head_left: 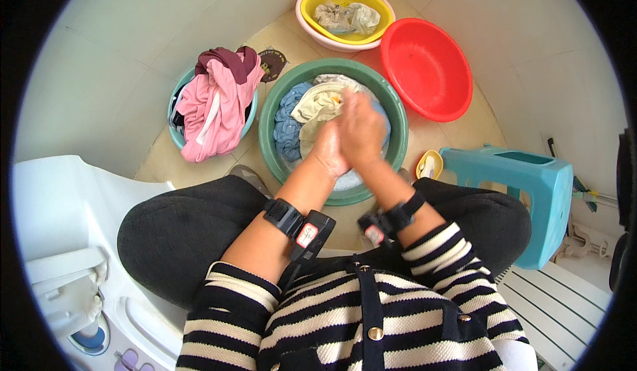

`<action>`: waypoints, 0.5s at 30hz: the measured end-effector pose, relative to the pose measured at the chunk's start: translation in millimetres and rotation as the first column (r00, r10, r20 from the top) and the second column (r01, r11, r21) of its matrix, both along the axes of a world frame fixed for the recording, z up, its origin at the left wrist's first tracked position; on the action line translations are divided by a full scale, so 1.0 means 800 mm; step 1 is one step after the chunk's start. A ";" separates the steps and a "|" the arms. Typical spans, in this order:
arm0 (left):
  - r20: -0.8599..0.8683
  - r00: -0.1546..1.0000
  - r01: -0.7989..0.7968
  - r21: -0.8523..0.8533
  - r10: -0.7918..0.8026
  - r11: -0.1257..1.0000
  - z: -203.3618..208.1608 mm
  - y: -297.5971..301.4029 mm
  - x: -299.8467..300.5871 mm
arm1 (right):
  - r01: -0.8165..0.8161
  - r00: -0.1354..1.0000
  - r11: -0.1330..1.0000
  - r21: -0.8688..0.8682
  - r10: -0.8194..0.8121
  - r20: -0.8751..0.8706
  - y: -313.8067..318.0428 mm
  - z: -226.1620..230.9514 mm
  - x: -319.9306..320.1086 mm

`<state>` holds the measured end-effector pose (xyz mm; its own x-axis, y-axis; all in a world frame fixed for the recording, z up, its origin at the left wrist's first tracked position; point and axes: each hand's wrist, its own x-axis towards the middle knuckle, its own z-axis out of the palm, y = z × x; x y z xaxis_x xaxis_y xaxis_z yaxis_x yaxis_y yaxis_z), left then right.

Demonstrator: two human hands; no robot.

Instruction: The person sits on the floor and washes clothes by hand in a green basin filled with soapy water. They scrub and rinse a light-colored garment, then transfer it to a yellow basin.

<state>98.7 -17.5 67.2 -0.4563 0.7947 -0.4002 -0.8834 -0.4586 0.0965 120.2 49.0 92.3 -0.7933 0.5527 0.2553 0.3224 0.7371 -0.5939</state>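
My left hand (pixel 330 149) and my right hand (pixel 362 130) are pressed together over a green round basin (pixel 267 120). The right hand lies across the left with its fingers pressed together, slightly blurred. The left fingers are mostly covered by it, and whatever is between the palms does not show. A wet cream cloth (pixel 320 103) bunches right beside the hands. Blue cloth (pixel 287 135) lies along the basin's left side, and whitish cloth (pixel 338 79) is at its far side. Suds (pixel 349 180) show near the front rim.
Left stands a light blue tub (pixel 248 124) heaped with pink clothing (pixel 222 102). Behind are a yellow basin (pixel 381 6) inside a pink one, holding pale cloth, and a red basin (pixel 424 69). A small yellow dish (pixel 429 165) sits by a turquoise stool (pixel 551 192). A floor drain (pixel 272 64) is beyond.
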 end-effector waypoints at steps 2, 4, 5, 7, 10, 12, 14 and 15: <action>-0.015 0.999 0.048 0.034 -0.047 0.998 0.008 0.006 0.008 | 0.210 0.978 0.937 -0.279 -0.206 0.042 0.033 -0.001 -0.014; -0.021 0.998 0.062 0.010 -0.062 0.998 0.008 0.009 0.010 | 0.244 0.969 0.933 -0.265 -0.242 0.042 0.040 -0.004 -0.016; -0.008 0.998 0.062 -0.015 -0.062 0.998 0.005 0.008 0.009 | 0.170 0.985 0.959 -0.226 -0.173 0.006 0.037 -0.004 -0.016; -0.021 0.995 0.092 -0.040 -0.093 0.995 -0.005 0.005 0.004 | 0.142 0.989 0.964 -0.224 -0.131 0.062 0.016 -0.002 -0.009; 0.024 0.999 0.024 0.122 -0.027 0.992 -0.022 -0.008 -0.010 | 0.016 0.992 0.999 -0.034 -0.011 0.124 -0.026 0.011 0.008; -0.019 0.999 -0.037 0.023 0.037 0.999 -0.025 -0.008 -0.010 | -0.072 0.986 0.969 -0.238 0.105 0.130 -0.033 0.019 0.020; -0.021 0.993 -0.116 0.058 0.117 0.992 -0.020 -0.004 -0.003 | -0.091 0.990 0.957 -0.276 0.117 0.077 -0.025 0.018 0.019; 0.043 0.998 -0.046 0.142 0.040 0.989 -0.016 -0.002 -0.005 | -0.061 0.997 0.975 -0.214 0.069 0.028 -0.010 0.014 0.009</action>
<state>95.0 -19.0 54.7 -0.4774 0.8249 -0.3026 -0.8643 -0.5029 -0.0074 127.0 40.9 103.3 -0.8358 0.5382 0.1086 0.3012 0.6148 -0.7289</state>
